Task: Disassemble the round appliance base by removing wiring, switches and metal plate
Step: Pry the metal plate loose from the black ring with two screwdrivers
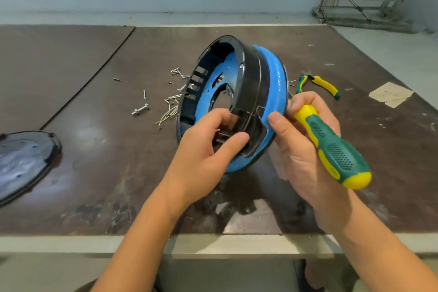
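round base (256, 83), glossy black ring on blue plastic, is held tilted over scuffed brown tabletop (118, 173) | rim is gripped by left hand (208, 140) | textured green-yellow screwdriver (331, 147) is clasped in right hand (305, 149)

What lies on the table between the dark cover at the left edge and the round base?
Head view: mostly bare table, then a bolt and scattered screws and wire bits close to the round base.
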A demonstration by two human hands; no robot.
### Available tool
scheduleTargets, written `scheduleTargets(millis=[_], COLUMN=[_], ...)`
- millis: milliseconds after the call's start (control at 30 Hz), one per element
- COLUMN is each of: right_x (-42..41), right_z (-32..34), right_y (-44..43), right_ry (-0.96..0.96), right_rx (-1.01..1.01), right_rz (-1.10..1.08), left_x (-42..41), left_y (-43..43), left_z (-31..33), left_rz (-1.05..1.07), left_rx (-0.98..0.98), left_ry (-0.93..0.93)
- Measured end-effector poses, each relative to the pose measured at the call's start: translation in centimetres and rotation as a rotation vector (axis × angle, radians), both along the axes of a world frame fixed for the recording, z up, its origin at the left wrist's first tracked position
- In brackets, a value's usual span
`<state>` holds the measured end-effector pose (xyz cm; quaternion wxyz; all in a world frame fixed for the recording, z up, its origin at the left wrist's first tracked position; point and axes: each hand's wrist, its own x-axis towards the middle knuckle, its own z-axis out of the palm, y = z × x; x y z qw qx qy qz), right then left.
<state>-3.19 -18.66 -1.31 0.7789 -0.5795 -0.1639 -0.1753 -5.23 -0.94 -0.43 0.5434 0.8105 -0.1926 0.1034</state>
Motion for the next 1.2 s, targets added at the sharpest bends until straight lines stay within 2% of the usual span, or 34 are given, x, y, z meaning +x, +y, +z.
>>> scheduleTargets(millis=[100,167,233,300,333,433,467,500,533,567,600,667,767,900,967,1200], right_x=[-0.5,-0.7,-0.8,-1.2,-1.3,-0.8,-0.6,-0.9,-1.4,-1.8,-2.2,-1.8,-0.9,-2.2,-2.1,-0.2], right_z=[2.4,3.7,4.1,4.2,4.0,2.9,1.9,1.3,1.4,1.5,1.3,0.8,-0.4,-0.6,-0.6,-0.1], right_y=[1.0,1.3,1.5,1.8,2.1,3.5,3.6,3.7,3.9,3.6,3.3,4.2,5.2,4.1,4.0,0.3], right_ry=[-0.079,-0.188,-0.292,-0.310,-0.276,-0.048,0.022,0.001,-0.081,-0.201,-0.232,-0.259,-0.159,-0.308,-0.326,-0.153], right_rx=[-0.052,-0.289,-0.525,-0.697,-0.786,-0.981,-1.029,-1.092,-1.150,-1.155,-1.135,-1.199,-1.316,-1.215,-1.119,-1.026], right_rz=[-0.024,-0.105,-0.131,-0.129,-0.143,-0.035,0.053,0.126,0.103,0.107,0.131,0.231,0.339,0.384,0.311,0.063], left_x=[-0.2,-0.1,0.1,0.5,0.6,0.9,0.9,1.0,1.1,1.2,1.4,1.5,1.5,1.3,1.4,1.0], left_y=[-0.2,0.2,1.2,2.6,3.1,4.0,4.1,4.3,4.5,4.8,5.2,6.0,6.6,6.6,6.5,8.4], left_z=[-0.3,-0.2,0.5,1.0,1.2,0.6,0.3,0.1,-0.2,-0.3,-0.5,-1.0,-1.5,-2.0,-2.0,-0.8], left_rz=[-0.057,-0.037,0.057,0.173,0.223,0.335,0.349,0.355,0.362,0.374,0.391,0.435,0.453,0.395,0.395,0.386], left_rx=[-0.233,-0.428,-0.709,-0.874,-0.831,-0.484,-0.468,-0.466,-0.452,-0.416,-0.374,-0.306,-0.201,0.057,0.154,0.365], left_ry=[0.098,0.088,0.088,0.132,0.158,0.246,0.271,0.284,0.291,0.301,0.319,0.367,0.433,0.489,0.480,0.481])
